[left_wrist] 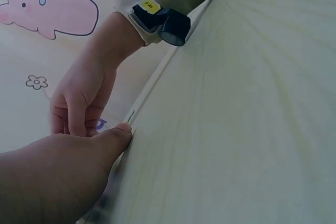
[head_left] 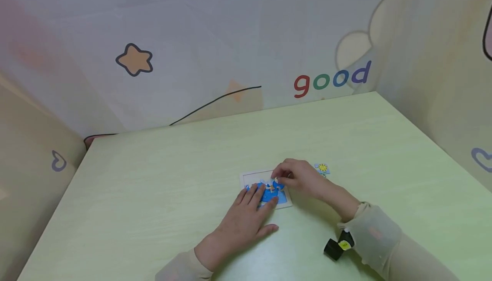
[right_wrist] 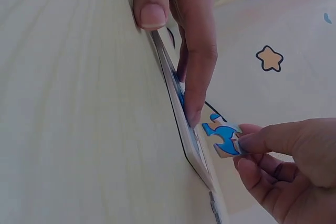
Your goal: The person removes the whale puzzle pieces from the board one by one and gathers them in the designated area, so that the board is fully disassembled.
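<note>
A puzzle board (head_left: 285, 206) with a pale frame and blue picture pieces lies on the table, partly covered by both hands. My left hand (head_left: 246, 219) rests on it with fingers spread and extended, fingertips over the blue pieces. Above the board's right part, my right hand (head_left: 301, 177) pinches a blue and white puzzle piece (right_wrist: 227, 140) between thumb and fingers. In the right wrist view the piece is tilted, close to the left fingertips and apart from the board. The left wrist view shows the left thumb by the board's edge, with most of the board hidden.
Just beyond the right hand lies a loose puzzle piece (head_left: 322, 168) with a yellow sunflower. A black wrist camera (head_left: 335, 249) hangs from the right sleeve, low over the table (head_left: 153, 195). Printed cloth walls (head_left: 215, 50) stand behind and at both sides.
</note>
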Demonstrator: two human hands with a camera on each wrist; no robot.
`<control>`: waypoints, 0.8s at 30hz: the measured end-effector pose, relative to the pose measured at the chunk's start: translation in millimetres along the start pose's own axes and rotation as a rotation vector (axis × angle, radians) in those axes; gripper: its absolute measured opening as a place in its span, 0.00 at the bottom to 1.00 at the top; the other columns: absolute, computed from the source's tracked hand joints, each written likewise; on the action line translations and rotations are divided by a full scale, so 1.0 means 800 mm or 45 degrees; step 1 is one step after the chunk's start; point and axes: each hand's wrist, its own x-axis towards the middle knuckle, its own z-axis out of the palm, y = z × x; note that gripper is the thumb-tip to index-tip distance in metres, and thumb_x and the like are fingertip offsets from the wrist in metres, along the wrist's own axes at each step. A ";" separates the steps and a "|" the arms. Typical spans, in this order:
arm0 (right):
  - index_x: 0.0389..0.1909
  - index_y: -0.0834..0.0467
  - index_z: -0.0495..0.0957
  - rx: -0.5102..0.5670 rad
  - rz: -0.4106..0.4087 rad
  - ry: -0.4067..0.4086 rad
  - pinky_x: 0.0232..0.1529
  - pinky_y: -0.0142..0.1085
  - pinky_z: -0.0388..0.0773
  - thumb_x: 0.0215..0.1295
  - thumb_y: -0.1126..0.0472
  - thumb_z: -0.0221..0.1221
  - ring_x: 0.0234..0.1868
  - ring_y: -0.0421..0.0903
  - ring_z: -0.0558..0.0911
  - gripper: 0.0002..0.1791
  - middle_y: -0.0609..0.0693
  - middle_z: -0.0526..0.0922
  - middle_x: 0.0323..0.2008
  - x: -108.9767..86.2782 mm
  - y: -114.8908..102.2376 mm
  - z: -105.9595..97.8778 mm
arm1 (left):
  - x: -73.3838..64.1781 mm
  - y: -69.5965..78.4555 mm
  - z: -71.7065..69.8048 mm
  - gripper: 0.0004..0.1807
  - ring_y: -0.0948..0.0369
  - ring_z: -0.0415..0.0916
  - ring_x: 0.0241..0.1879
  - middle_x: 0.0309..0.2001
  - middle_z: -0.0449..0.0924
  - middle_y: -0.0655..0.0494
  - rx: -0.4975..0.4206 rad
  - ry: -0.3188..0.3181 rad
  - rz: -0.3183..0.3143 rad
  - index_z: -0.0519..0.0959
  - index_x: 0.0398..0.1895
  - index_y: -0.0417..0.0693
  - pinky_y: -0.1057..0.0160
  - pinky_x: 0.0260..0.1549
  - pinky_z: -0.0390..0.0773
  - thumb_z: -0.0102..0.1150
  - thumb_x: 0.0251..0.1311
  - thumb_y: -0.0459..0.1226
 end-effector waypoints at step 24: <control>0.42 0.60 0.83 -0.003 0.145 0.002 0.35 0.26 0.77 0.63 0.67 0.60 0.37 0.43 0.76 0.08 0.53 0.80 0.38 -0.018 0.009 -0.063 | 0.002 -0.002 0.001 0.33 0.46 0.54 0.74 0.74 0.56 0.45 -0.019 -0.007 -0.003 0.61 0.72 0.63 0.48 0.71 0.57 0.38 0.67 0.63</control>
